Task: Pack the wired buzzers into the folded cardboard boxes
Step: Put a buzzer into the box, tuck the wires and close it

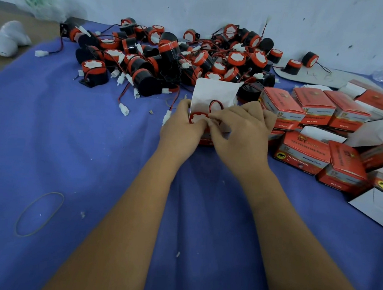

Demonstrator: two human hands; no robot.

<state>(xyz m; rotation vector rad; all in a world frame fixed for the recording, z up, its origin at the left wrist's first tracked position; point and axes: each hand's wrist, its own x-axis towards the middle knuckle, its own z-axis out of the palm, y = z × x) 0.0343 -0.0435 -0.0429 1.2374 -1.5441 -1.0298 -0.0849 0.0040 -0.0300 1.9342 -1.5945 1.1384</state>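
nearest, two bare forearms reach forward over a blue cloth [95,138] spread on the bench. on the cloth at the near left lies a thin rubber band [39,214] in a loose oval, with a few small white scraps around it.

past the forearms, the hands meet at an open cardboard box [212,96] standing in the middle of the cloth. the left hand [182,126] is curled round the box's left side, holding it. the right hand [241,130] pinches at the box mouth with thumb and fingertips, on or just beside the white connector of the buzzer; the exact contact is too blurred to tell. the buzzer [198,118], red-rimmed with a white face, sits in the mouth of the box, and a loop of its red and black wire [214,105] rises above the fingers in front of the box's raised white flap.

to the right of the hands, a cluster of closed red boxes [303,150] lies stacked and tumbled, with some flat white-sided cartons among them at the right edge.

farther off, behind the open box, a big heap of loose buzzers [169,52] with tangled wires and white plugs spreads across the far middle of the cloth. two more buzzers sit on a pale flat sheet [304,72] at the far right. at the far left, off the cloth, lie pale rounded objects [8,38] and a crumpled plastic bag [44,3] against the wall.
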